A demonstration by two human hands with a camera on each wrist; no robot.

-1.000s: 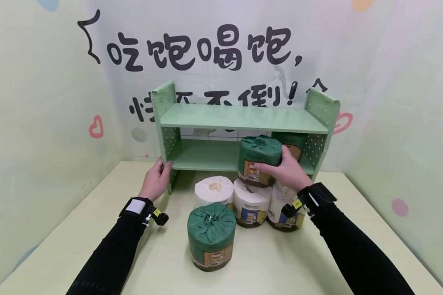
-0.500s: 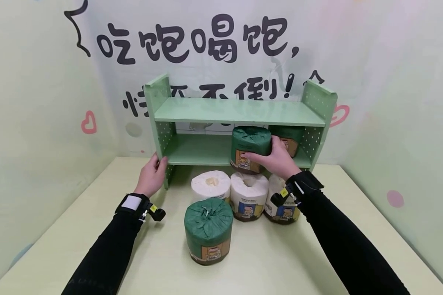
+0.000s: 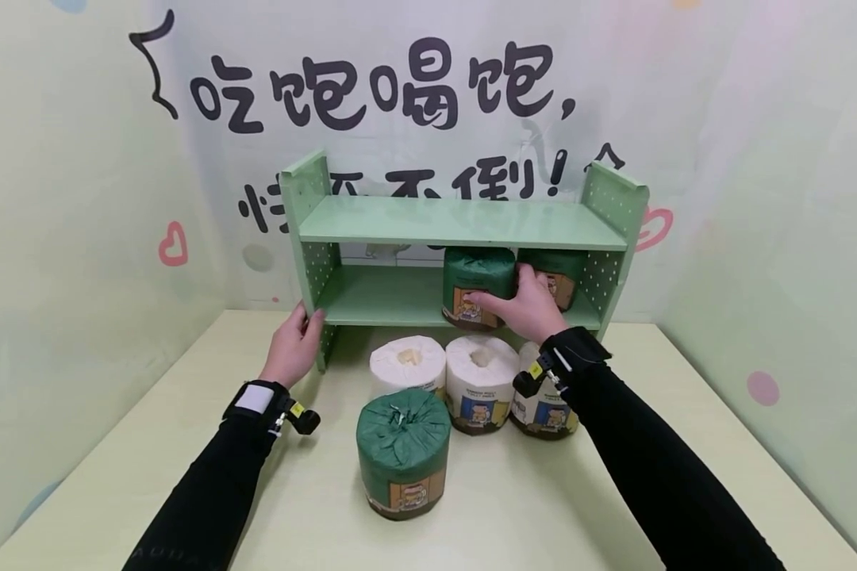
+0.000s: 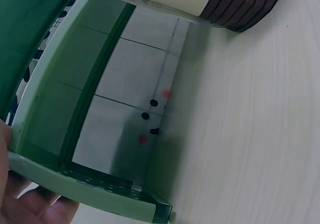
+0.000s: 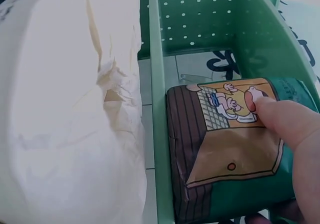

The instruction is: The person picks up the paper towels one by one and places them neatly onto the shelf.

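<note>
My right hand point(image 3: 532, 305) grips a green-wrapped toilet roll point(image 3: 474, 281) at the lower board of the green shelf rack point(image 3: 386, 295). The right wrist view shows my thumb point(image 5: 295, 129) pressed on its printed side, with the roll's brown base point(image 5: 185, 149) by the board's front edge. Just right of it, a second green roll point(image 3: 560, 289) stands on that board, partly behind my hand. My left hand point(image 3: 291, 347) holds the rack's left side panel; fingers point(image 4: 37, 206) wrap behind it in the left wrist view.
White toilet rolls point(image 3: 482, 381) stand in a row on the table before the rack, the right one partly hidden by my wrist. Another green roll point(image 3: 403, 456) stands in front of them. The rack's upper board point(image 3: 457, 222) lies above the held roll. A printed backdrop hangs behind.
My right hand has carried the green roll back from above the white rolls and in under the upper board. My left hand keeps hold of the side panel.
</note>
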